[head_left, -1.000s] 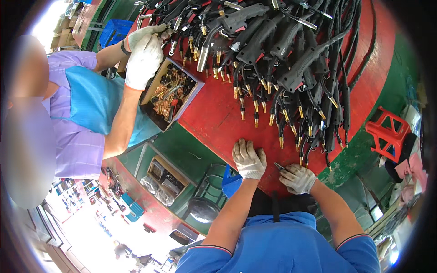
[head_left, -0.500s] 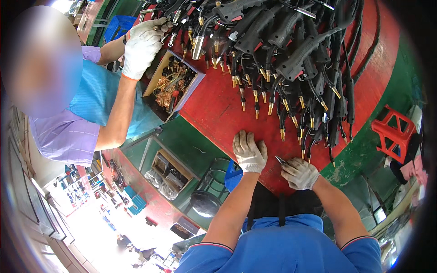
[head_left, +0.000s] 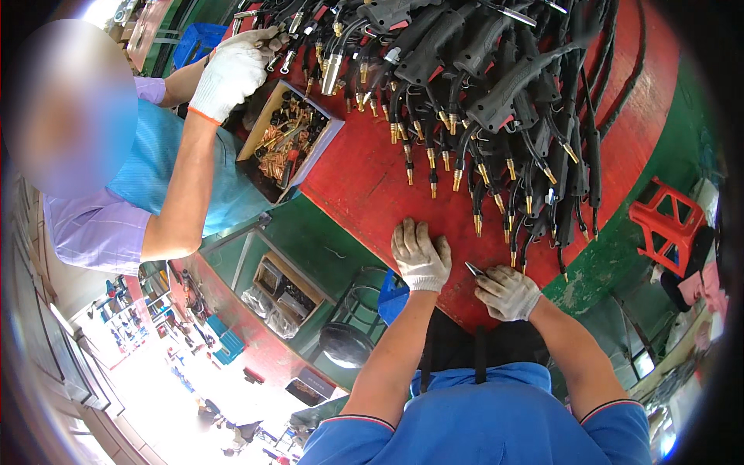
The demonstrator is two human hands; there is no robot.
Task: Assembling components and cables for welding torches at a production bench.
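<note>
My left hand, in a white knit glove with greyed fingers, lies flat on the red tabletop with its fingers stretched forward. Beside it, my gloved right hand is closed on a pointed metal tool. Only the dark, shiny tip sticks out toward the left hand; the rest is hidden in the fingers. Just beyond both hands lies a big heap of black welding torches, their bent necks and brass ends pointing my way. Neither hand touches the torches.
Across the corner on the left, a co-worker's gloved hand handles torch ends. A box of small copper and black parts stands by that person. A black round stool and a red plastic stool flank the table.
The co-worker's gloved hand has shifted slightly left and down. My two hands hold the same pose; the whole view has moved a little.
</note>
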